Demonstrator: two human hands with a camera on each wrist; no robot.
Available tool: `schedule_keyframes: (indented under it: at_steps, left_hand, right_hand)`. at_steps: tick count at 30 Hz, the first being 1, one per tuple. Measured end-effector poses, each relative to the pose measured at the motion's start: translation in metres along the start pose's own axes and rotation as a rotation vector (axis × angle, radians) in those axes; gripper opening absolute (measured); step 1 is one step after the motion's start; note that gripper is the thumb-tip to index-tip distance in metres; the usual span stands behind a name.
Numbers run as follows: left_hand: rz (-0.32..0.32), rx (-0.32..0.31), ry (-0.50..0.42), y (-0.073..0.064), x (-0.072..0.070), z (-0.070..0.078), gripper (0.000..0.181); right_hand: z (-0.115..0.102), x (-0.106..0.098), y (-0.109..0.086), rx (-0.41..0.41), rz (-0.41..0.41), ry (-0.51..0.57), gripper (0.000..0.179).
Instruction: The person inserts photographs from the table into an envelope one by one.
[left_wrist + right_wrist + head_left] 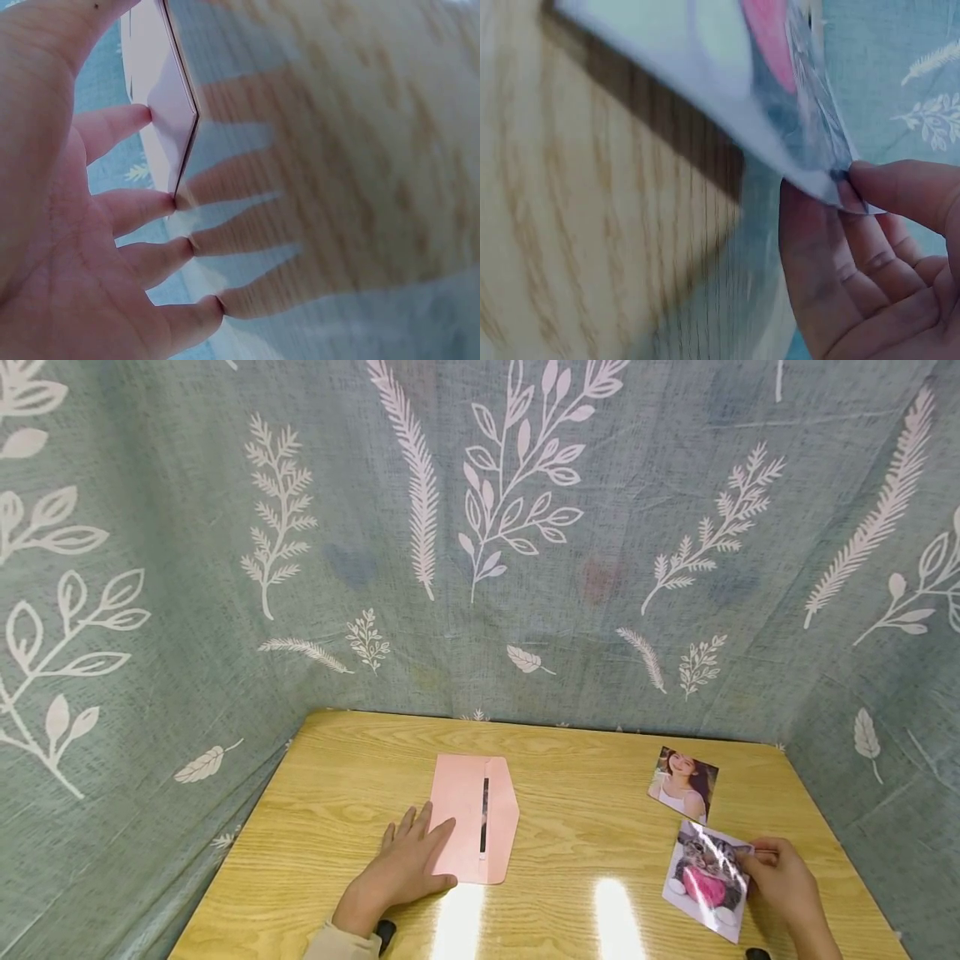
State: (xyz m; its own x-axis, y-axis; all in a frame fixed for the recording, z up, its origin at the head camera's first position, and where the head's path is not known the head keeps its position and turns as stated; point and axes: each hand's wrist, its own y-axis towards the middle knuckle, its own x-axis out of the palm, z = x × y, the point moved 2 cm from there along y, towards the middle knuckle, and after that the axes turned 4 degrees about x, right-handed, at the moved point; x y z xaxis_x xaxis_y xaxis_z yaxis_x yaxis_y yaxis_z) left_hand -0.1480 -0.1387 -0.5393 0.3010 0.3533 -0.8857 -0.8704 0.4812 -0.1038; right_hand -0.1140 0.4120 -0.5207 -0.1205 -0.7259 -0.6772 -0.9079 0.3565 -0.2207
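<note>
A pink envelope (459, 818) lies on the table, its pointed flap on the right and a dark strip showing through a slot beside it. My left hand (408, 864) rests at the envelope's lower left with fingers spread; in the left wrist view the fingertips (161, 201) touch the envelope's edge and the tabletop. At the right, my right hand (783, 881) pinches the edge of a glossy cat photo (703, 878) between thumb and fingers. In the right wrist view that photo (705, 45) is tilted, raised off the wood, and casts a shadow.
Just beyond the cat photo, a photo of a person in a white top (684, 785) lies on the wooden table (585, 793). A green leaf-patterned cloth (480, 635) hangs behind and at both sides. Bright light reflections streak the front of the tabletop.
</note>
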Motion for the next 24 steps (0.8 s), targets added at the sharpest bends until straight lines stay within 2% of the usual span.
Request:
schedule_keyframes:
  at_steps: [7,16,18,24]
  left_hand:
    - [-0.007,0.001,0.007,0.0,0.0,0.0,0.085]
    - [-0.019,-0.011,0.005,0.001,-0.001,0.002,0.086]
    - [-0.02,-0.009,0.0,0.001,-0.001,0.002,0.086]
    - [-0.025,-0.009,-0.003,0.001,0.0,0.001,0.086]
  right_hand:
    - [-0.001,0.005,-0.004,-0.018,0.016,0.2,0.045]
    - [-0.007,0.009,-0.007,-0.05,-0.007,0.42,0.044]
    - [-0.01,0.01,-0.008,-0.062,-0.002,0.44,0.043]
    - [-0.024,0.018,-0.01,-0.074,0.016,0.409,0.043]
